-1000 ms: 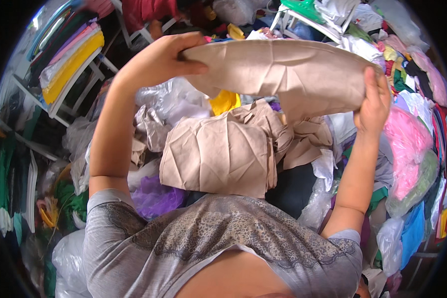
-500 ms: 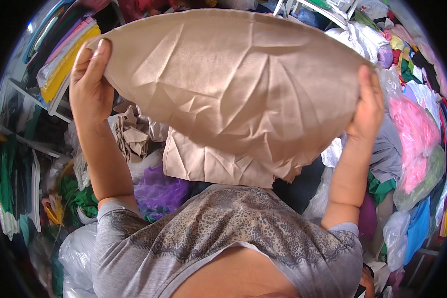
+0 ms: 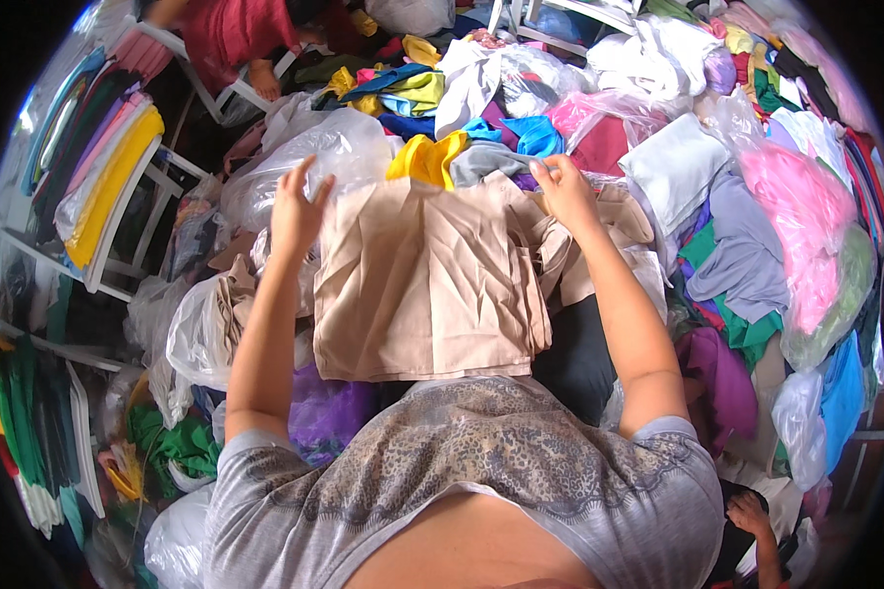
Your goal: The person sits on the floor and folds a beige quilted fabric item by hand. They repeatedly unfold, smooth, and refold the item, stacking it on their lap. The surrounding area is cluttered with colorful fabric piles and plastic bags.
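Observation:
Light brown cloth pieces [image 3: 417,285] lie stacked and creased on my lap, with fold lines running over the top piece. My left hand [image 3: 300,211] is raised just off the far left corner of the stack, thumb and fingers apart and nothing between them. Beyond the stack's far right side, my right hand [image 3: 565,196] hovers with fingers spread and empty. Under and beside that hand, more crumpled light brown cloth [image 3: 614,221] spreads to the right; whether the fingertips brush it is hard to tell.
Heaps of coloured cloth and plastic bags surround me. A clear plastic bag [image 3: 334,147] and yellow cloth [image 3: 427,159] lie beyond the stack. Left stands a white rack [image 3: 118,231] with folded fabrics. Another person's hand [image 3: 263,79] shows at far left, another [image 3: 746,510] at lower right.
The light brown cloth piece that both hands held stretched up in front has come down onto the stack. Both hands have let go, lowered and moved closer together.

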### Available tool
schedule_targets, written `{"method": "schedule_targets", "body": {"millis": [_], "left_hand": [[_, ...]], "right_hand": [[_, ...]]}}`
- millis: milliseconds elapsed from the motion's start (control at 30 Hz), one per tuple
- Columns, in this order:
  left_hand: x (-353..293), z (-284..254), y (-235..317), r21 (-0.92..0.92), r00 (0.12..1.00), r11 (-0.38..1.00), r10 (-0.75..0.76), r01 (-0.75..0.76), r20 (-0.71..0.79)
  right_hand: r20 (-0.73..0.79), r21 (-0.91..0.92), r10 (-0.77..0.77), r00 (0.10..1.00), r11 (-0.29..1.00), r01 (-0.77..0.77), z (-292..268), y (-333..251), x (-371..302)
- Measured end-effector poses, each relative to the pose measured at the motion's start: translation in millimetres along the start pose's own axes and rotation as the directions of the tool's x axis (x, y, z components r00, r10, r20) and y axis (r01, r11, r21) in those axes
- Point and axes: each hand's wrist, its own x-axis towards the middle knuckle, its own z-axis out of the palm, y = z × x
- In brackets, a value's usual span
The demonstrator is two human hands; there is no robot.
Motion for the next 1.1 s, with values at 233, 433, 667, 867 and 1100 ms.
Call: {"method": "schedule_targets", "body": {"millis": [233, 433, 667, 867, 1100], "left_hand": [[-144.6, 24.0, 91.6, -0.087, 0.704, 0.963, 0.246, -0.255, 0.666], [-172.7, 16.4, 89.9, -0.095, 0.638, 0.877, 0.413, -0.471, 0.650], [-183.7, 12.2, 112.7, -0.333, 0.590, 0.751, 0.656, -0.570, 0.471], [-188.0, 28.0, 132.2, -0.359, 0.555, 0.704, 0.706, -0.612, 0.440], [-190.8, 21.2, 133.6, -0.400, 0.589, 0.719, 0.695, -0.568, 0.414]], "right_hand": [[0.203, -0.421, 0.295, 0.934, 0.887, -0.189, -6.2, 61.5, -26.3], [0.237, -0.114, 0.191, 0.953, 0.979, -0.168, -17.2, 89.8, -20.8], [0.243, 0.338, 0.197, 0.950, 0.901, -0.273, -39.3, 82.4, -12.5], [0.204, 0.379, 0.212, 0.956, 0.883, -0.277, -46.7, 70.6, -17.9], [0.090, 0.584, 0.180, 0.980, 0.787, -0.198, -78.5, 50.2, -18.4]]}}
